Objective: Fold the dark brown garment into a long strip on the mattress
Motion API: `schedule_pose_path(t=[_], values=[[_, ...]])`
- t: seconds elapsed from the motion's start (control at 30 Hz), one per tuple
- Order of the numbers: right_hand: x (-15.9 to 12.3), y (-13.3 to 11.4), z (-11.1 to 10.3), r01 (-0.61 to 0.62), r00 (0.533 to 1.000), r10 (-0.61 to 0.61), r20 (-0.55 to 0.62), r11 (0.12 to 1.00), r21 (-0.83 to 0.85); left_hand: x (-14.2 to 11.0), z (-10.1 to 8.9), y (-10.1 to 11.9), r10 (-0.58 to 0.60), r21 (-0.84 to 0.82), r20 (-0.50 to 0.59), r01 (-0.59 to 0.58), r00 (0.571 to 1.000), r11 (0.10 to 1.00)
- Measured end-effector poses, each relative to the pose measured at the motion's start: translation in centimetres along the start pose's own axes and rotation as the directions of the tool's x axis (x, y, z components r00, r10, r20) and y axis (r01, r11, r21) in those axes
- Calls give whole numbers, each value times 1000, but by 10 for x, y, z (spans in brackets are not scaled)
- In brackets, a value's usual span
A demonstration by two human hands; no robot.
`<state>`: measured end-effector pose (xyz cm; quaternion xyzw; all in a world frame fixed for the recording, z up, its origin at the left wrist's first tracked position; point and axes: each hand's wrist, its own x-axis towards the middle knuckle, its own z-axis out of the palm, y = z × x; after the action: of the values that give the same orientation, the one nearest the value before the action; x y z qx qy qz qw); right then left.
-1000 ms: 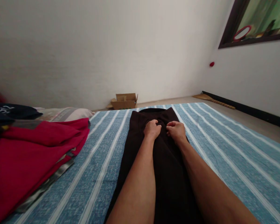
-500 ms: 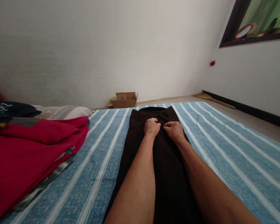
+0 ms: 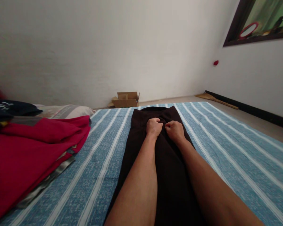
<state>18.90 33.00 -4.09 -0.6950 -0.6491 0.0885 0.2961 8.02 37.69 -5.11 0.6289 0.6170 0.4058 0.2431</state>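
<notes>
A long black garment [image 3: 167, 163] lies stretched out lengthwise on a blue sheet with white stripes [image 3: 226, 150]. Both my arms reach forward over it. My left hand [image 3: 153, 127] is closed in a fist on the black cloth near the garment's far end. Close beside it, my right hand [image 3: 174, 130] is closed too, pinching the same cloth. The two hands nearly touch. A small ridge of cloth is bunched between them.
A pile of red clothes [image 3: 30, 147] with a dark garment [image 3: 11, 108] on top lies at the left, and a pale pillow [image 3: 66, 110] behind it. An open cardboard box [image 3: 126, 99] stands by the far wall. A stick [image 3: 223, 103] lies on the floor at the right wall.
Both hands have stayed closed on the black cloth and moved closer together. The view has shifted slightly.
</notes>
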Motion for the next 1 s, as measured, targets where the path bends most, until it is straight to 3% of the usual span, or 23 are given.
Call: schedule_pose_path(t=[0.3,0.53,0.63,0.77,1.0], values=[[1,-2,2,27,1000,-27,6,1000,0,1,2,-3,22,-32,11,-22,1000,999],[6,8,4,-49,998,54,-11,963,265,0,2,-1,30,-33,2,-30,1000,999],[6,14,6,-140,988,151,12,880,454,0,1,1,26,-26,-5,-27,1000,999],[3,15,7,-226,965,258,54,706,671,-1,0,3,27,-6,-2,-27,1000,1000],[1,9,-6,-262,926,365,95,441,859,-10,-4,10,3,103,-13,-2,1000,995]])
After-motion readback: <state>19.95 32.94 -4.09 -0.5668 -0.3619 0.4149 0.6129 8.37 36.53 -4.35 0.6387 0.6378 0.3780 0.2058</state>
